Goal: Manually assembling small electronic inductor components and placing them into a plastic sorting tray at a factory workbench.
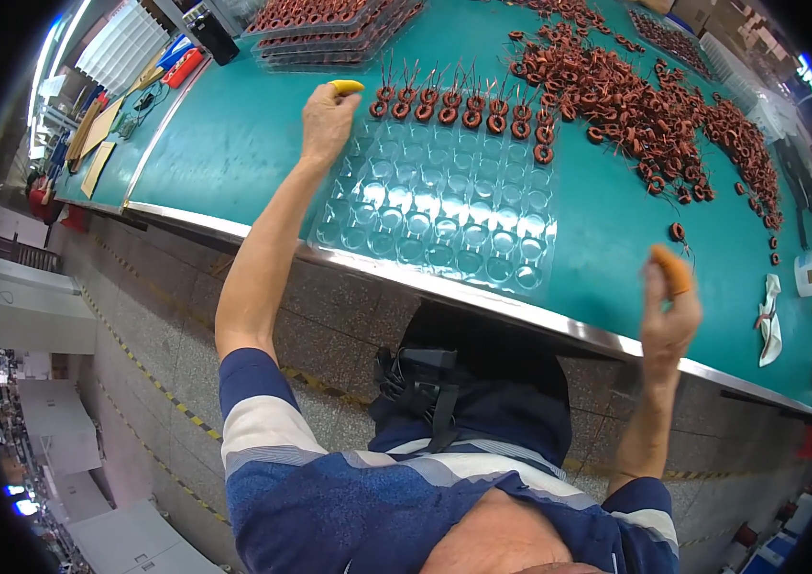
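Green table (205, 158) beneath, left hand (328, 124) at eleven o'clock, right hand (671, 320) at three, apart, grips unclear; bumping the tray (439, 212) could unseat coils (472, 119)

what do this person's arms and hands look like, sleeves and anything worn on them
The left hand wears a smooth yellow finger cover; the right hand wears an orange finger cover, blurred. Both forearms are bare below short sleeves: the left sleeve and right sleeve each have a navy cuff edge, then a white band.
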`<act>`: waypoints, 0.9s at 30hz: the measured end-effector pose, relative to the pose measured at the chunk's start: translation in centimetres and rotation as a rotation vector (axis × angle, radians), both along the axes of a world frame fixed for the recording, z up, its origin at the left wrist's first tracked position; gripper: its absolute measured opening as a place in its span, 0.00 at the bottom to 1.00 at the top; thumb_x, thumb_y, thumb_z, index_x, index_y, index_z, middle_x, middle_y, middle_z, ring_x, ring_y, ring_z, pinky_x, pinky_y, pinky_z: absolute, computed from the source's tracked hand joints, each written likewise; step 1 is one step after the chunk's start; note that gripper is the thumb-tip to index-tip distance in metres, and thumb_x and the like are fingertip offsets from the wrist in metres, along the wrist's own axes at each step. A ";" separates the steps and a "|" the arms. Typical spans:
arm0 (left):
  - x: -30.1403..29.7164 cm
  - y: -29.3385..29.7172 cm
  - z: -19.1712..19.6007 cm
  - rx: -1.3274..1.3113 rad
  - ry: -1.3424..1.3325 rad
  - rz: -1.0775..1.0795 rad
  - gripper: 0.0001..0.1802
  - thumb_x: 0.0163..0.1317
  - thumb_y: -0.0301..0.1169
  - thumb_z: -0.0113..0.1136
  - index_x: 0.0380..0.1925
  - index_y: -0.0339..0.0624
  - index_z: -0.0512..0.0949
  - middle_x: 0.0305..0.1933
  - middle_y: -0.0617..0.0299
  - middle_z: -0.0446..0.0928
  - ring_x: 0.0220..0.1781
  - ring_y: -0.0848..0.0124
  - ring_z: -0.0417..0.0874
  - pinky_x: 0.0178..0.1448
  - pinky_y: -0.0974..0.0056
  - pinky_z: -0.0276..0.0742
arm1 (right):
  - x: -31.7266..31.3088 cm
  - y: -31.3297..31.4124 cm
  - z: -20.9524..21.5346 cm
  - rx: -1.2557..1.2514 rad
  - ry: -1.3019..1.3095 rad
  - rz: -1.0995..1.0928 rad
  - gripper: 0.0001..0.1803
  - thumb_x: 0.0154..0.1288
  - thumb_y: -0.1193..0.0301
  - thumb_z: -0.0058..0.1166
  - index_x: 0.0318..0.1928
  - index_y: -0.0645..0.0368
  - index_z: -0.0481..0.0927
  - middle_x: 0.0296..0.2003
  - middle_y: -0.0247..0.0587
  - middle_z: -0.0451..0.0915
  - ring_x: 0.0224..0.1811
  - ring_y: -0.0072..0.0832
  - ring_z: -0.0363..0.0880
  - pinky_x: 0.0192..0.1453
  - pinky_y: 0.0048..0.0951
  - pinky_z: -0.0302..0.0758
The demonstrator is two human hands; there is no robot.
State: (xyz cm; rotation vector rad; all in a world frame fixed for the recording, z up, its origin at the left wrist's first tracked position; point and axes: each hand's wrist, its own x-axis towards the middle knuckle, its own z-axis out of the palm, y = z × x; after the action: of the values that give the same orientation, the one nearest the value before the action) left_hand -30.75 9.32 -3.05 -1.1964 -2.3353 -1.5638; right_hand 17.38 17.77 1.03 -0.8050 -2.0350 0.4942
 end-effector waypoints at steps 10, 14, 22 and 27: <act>7.5 -7.8 6.2 0.252 -0.227 -0.158 0.08 0.65 0.27 0.57 0.41 0.35 0.81 0.37 0.62 0.81 0.36 0.76 0.81 0.36 0.73 0.77 | 5.3 8.8 -3.9 0.264 -0.591 -0.152 0.18 0.66 0.68 0.54 0.50 0.72 0.74 0.51 0.54 0.74 0.52 0.46 0.72 0.56 0.41 0.71; 13.2 -9.1 6.8 0.285 -0.285 -0.322 0.08 0.66 0.27 0.56 0.41 0.35 0.81 0.37 0.60 0.82 0.35 0.76 0.82 0.36 0.73 0.77 | 4.5 7.1 -2.3 0.144 -0.394 -0.132 0.15 0.68 0.70 0.53 0.49 0.67 0.77 0.38 0.48 0.79 0.38 0.36 0.79 0.43 0.30 0.76; 26.4 -5.9 3.2 0.043 -0.348 -0.706 0.14 0.68 0.28 0.54 0.51 0.34 0.74 0.44 0.61 0.79 0.42 0.76 0.79 0.44 0.70 0.77 | -0.6 0.8 0.0 -0.213 -0.009 0.099 0.13 0.71 0.69 0.50 0.48 0.65 0.80 0.33 0.38 0.83 0.31 0.19 0.78 0.35 0.20 0.74; 30.3 -4.4 3.3 0.005 -0.662 -0.879 0.22 0.70 0.34 0.52 0.59 0.35 0.63 0.49 0.57 0.73 0.46 0.72 0.79 0.46 0.69 0.77 | -2.1 -3.8 0.7 -0.400 0.202 0.340 0.13 0.71 0.70 0.50 0.48 0.66 0.79 0.29 0.36 0.81 0.28 0.18 0.76 0.32 0.19 0.73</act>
State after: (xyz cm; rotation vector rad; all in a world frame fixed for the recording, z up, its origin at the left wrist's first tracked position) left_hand -0.42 4.93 0.28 -2.1613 -2.1988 -2.5467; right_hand 15.24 13.97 1.76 -0.6048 -1.9131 1.1553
